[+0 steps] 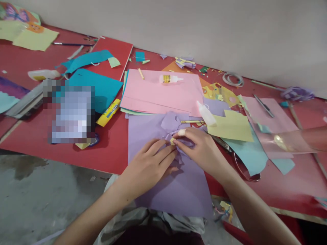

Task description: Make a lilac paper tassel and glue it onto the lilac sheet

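A large sheet of purple paper lies before me and hangs over the table's front edge. My left hand rests on it, fingers stretched out and thumb apart, fingertips beside a small yellow paper piece. Between thumb and fingertip, my right hand pinches that piece; a white wrap is on one finger. Just beyond the hands is a cut purple paper shape, partly covered by my fingers. A thin yellow paper roll points toward a white glue bottle lying tilted on the papers.
Pink sheets carry a small yellow-labelled glue bottle. To the left are a yellow glue stick box, teal paper and a blurred-out device. Scissors lie right of my right hand; another person's arm reaches in there.
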A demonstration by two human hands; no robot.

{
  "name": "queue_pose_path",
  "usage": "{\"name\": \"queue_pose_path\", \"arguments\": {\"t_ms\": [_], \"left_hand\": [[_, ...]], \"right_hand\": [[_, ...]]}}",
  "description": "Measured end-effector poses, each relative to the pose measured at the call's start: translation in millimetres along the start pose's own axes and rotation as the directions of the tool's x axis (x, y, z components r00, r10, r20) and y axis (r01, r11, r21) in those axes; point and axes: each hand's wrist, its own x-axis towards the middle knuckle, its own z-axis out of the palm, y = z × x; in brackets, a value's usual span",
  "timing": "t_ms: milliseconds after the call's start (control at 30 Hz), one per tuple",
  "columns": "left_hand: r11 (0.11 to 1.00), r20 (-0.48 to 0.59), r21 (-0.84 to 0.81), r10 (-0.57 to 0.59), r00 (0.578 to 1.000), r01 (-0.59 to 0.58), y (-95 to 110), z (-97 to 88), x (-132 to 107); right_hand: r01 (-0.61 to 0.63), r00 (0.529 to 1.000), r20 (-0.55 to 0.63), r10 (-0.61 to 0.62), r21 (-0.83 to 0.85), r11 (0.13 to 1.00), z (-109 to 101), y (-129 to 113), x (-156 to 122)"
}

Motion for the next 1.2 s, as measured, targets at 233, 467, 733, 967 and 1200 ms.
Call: {"name": "queue_pose_path", "arguments": {"t_ms": [233,467,733,967,1200], "left_hand": [[0.999,-0.009,-0.050,-0.006,1.000,0.005,0.4,0.5,0.0],[0.998,-0.013,-0.058,-0.010,1.000,0.010,0.5,1.8,-1.3],[0.998,-0.042,-0.062,-0.011,0.999,0.009,-0.2,3.1,-2.4],[0.992,-0.033,-0.113,-0.062,0.998,0.058,0.5,2.0,2.0],[0.990,-0.027,-0.123,-0.079,0.997,0.075,-1.2,-0.5,2.8]], "right_hand": [[0.199,0.980,0.013,-0.200,-0.174,0.964,-5.8,1.1,0.6],[0.199,0.980,0.025,-0.198,-0.207,0.958,-5.4,2.2,2.2],[0.278,0.955,0.028,-0.294,-0.423,0.862,-2.3,-4.9,2.4],[0.268,0.957,0.003,-0.291,-0.404,0.875,-1.2,-1.1,2.7],[0.236,0.964,-0.028,-0.263,-0.354,0.905,-1.2,2.4,2.0]]}}
